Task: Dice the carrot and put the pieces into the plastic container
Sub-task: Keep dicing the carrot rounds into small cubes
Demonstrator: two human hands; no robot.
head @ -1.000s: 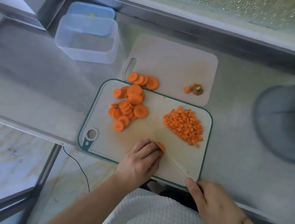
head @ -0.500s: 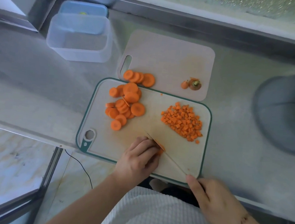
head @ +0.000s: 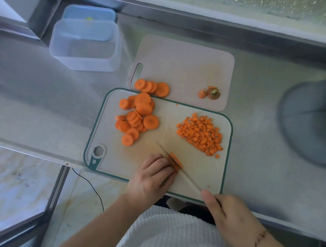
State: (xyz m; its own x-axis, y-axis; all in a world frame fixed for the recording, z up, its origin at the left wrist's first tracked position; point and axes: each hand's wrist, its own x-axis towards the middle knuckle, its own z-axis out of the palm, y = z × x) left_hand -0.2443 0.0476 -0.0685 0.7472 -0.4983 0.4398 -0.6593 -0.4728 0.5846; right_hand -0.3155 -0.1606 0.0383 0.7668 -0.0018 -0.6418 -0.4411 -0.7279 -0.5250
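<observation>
On near board, knife (head: 181, 169) runs diagonally, tip far-left; R hand (head: 230, 218) grips handle, L hand (head: 150, 178) pinches carrot slices (head: 175, 162).

slice pile (head: 137, 119) before plastic container (head: 86, 45)

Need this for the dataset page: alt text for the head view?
On a green-rimmed cutting board, the left hand steadies carrot slices while the right hand cuts with a knife. Diced carrot sits right; the plastic container looks empty.

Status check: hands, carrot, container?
Left hand pins carrot slices; right hand grips knife, cutting. Diced pile and uncut rounds on board. Plastic container holds no carrot. Nothing blocking.
</observation>
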